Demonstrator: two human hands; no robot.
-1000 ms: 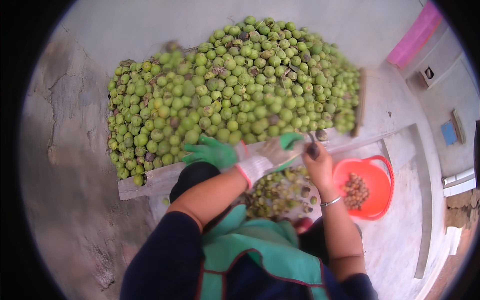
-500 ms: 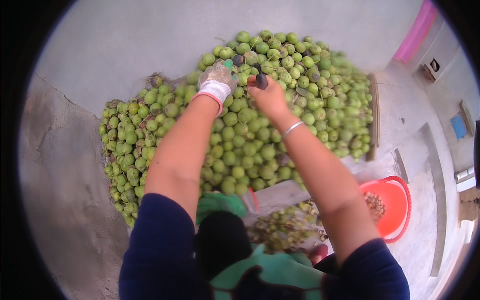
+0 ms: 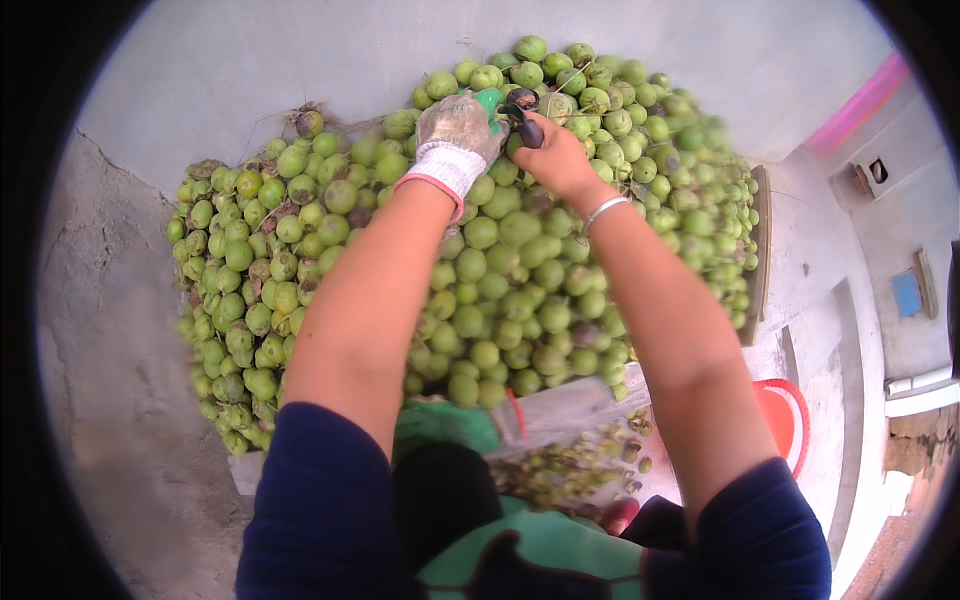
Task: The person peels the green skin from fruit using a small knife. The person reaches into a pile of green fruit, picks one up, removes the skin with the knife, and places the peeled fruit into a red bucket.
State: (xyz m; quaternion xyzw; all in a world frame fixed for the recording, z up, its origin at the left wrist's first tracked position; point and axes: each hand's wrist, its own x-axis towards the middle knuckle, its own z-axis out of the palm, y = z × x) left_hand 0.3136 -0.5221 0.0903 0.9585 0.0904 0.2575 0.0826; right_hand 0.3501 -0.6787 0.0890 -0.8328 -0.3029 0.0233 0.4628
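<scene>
A large heap of round green-husked fruits (image 3: 500,300), like unshelled nuts, lies before me. At its far side my left hand (image 3: 462,128) wears a dirty white knit glove with green at the fingertips. Its fingers are curled, and what they hold is hidden. Close on its right, my bare right hand (image 3: 562,158) is closed round the dark handle of a tool (image 3: 531,134). The tool's dark, curved front end reaches toward the gloved fingers. A dark, split-looking fruit (image 3: 523,98) lies just beyond both hands.
A grey wall (image 3: 300,60) rises behind the heap, and a board (image 3: 761,245) edges its right side. Cut husks (image 3: 570,462) litter the floor near my legs. My right arm partly covers a red basin (image 3: 790,415). Green cloth (image 3: 450,425) lies by my knee.
My view has shifted, and the heap looks larger. Both hands are a little farther right and up in the picture, still close together. The brown nuts in the basin are now hidden behind my arm.
</scene>
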